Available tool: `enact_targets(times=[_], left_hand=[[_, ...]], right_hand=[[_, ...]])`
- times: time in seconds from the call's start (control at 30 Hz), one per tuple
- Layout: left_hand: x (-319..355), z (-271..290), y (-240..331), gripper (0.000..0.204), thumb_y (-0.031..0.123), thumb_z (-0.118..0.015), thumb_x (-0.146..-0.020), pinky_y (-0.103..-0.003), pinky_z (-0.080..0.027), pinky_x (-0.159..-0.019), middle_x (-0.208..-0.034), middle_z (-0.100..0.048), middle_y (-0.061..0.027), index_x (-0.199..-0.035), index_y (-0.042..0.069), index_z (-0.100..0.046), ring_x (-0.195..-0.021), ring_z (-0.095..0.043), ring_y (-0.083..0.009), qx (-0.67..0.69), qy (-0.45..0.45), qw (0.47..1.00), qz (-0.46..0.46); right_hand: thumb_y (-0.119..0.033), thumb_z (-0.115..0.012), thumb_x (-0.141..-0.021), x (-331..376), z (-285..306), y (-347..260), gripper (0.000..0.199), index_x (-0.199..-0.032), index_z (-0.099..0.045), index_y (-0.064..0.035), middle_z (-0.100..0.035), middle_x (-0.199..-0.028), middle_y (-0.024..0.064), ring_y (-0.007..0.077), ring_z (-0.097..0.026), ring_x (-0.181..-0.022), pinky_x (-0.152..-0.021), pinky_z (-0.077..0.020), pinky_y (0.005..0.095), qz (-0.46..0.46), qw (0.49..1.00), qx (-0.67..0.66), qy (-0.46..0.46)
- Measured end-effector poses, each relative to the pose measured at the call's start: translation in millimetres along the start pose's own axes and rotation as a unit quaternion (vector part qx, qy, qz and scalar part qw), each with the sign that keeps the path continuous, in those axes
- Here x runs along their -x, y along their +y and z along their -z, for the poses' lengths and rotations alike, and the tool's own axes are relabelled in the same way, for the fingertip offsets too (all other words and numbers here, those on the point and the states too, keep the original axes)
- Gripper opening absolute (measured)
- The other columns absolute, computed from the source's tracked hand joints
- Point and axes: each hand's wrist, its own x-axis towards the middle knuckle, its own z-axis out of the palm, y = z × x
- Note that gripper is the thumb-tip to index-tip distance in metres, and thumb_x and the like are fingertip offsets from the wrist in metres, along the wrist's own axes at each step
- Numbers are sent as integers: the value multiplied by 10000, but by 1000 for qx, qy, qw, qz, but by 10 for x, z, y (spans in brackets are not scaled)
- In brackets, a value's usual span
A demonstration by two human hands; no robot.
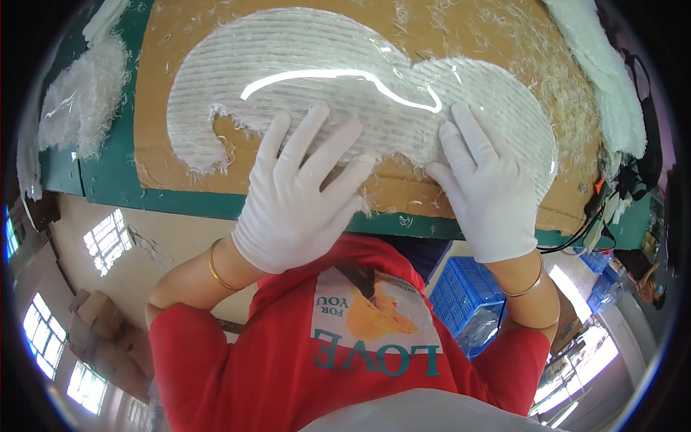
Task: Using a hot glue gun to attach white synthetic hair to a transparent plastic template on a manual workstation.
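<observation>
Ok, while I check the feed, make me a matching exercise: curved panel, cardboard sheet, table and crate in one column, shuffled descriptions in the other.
1. curved panel
2. cardboard sheet
3. table
4. crate

A. green, showing past the cardboard's edges
B. blue, beyond the near table edge, toward the person's right
C. white, under the fingers of the gloved left hand and right hand
D. brown, beneath the panel, strewn with loose fibres

Pairs: 1-C, 2-D, 3-A, 4-B

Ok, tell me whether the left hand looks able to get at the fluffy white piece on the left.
Probably yes: the left hand lies open, and nothing seems to block its way over the cardboard and striped white sheet to the fluffy white piece.
</observation>
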Motion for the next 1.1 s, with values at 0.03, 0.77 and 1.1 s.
enact_targets(times=[0.03, 0.77, 1.1], left_hand=[[8, 1, 11, 382, 162, -725, -757, -627, -337, -1031, -1416, -530, -185, -1130, 84, -703, -1306, -462, -478, 6, -2, 1000, 10], [-246, -177, 242, 391, 245, -734, -774, -703, -356, -960, -1359, -533, -136, -1122, 77, -673, -1286, -460, -385, 10, 9, 1000, -16], [-236, -233, 256, 347, 231, -703, -796, -713, -291, -1034, -1389, -558, -135, -1124, 117, -715, -1313, -456, -425, 0, 10, 1000, 0]], right_hand=[[-260, -754, -830, 1, 13, -2, 480, -1232, -646, -19, -577, -1398, 120, 312, -591, -1231, -914, -552, 390, -1, 1000, 2, -8], [-281, -754, -801, -22, 57, 133, 410, -1151, -666, -85, -589, -1311, 51, 247, -590, -1185, -768, -575, 362, 58, 998, -10, 2], [-175, -683, -877, -490, 325, 456, 263, -1128, -694, -98, -656, -1236, 99, 277, -596, -1191, -916, -530, 389, 116, 984, -131, 20]])
